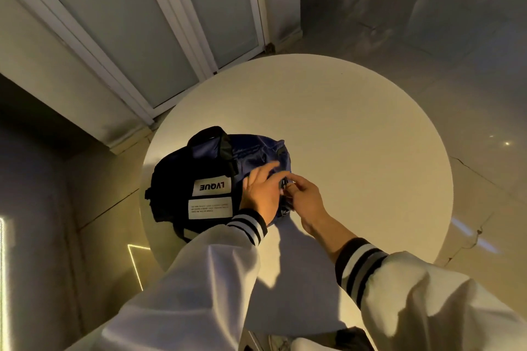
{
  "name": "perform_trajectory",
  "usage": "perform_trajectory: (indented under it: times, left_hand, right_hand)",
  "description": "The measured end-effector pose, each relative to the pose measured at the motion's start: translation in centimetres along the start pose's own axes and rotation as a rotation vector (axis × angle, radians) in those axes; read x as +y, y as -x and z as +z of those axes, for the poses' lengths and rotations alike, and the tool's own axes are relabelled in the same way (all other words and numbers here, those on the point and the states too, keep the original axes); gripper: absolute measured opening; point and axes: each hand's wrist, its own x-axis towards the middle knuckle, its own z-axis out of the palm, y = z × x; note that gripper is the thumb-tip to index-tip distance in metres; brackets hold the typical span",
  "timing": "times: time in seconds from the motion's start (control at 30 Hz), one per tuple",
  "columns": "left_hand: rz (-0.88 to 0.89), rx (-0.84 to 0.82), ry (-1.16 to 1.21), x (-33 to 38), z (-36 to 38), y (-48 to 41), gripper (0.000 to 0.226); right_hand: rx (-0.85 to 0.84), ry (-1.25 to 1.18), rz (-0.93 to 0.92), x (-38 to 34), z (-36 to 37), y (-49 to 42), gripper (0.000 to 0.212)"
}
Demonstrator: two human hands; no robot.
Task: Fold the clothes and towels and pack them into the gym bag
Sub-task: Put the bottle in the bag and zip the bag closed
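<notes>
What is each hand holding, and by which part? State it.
Right hand pinches a small dark pull at the right end of the navy-and-black fabric gym bag; left hand rests flat on the bag, gripping nothing.

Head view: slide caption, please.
Left hand on navy-black fabric gym bag on round white table; right hand pinches its dark tab.

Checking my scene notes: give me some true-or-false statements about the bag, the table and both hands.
The gym bag lies on a round white table. True.
The left hand is lifted clear of the bag. False: it rests on the bag.
The right hand pinches a dark pull at the bag's end. True.
The bag's white label reads NIKE. False: it reads LVQUE.
</notes>
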Motion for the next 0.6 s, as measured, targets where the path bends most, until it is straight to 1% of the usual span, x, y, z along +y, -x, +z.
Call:
perform_trajectory:
  times: [0.07, 0.17, 0.3, 0.4, 0.53, 0.6]
  left_hand:
    - [0.000, -0.146, -0.115, 0.4, 0.7, -0.6, 0.061]
    - [0.004, -0.212, -0.166, -0.2, 1.4, -1.0, 0.071]
    - [0.046, -0.222, -0.142, -1.5, 1.9, -1.6, 0.072]
    - [0.040, -0.218, -0.126, -2.4, 2.2, -1.9, 0.068]
    - [0.009, -0.213, -0.135, -2.3, 2.7, -1.8, 0.069]
    - [-0.011, -0.235, -0.187, -2.1, 2.6, -2.0, 0.071]
  right_hand:
    - [-0.007, 0.013, 0.004, 0.1, -0.1, 0.1, 0.041]
    - [0.035, 0.055, 0.007, 0.5, -0.6, -0.5, 0.032]
    - [0.053, 0.081, 0.055, 0.8, -0.9, -1.2, 0.027]
    - [0.028, 0.029, 0.125, 1.8, -1.2, -1.0, 0.030]
    - [-0.006, 0.125, 0.114, 2.8, -1.1, -1.1, 0.026]
    - [-0.056, 0.232, 0.142, 3.3, -1.0, -1.3, 0.022]
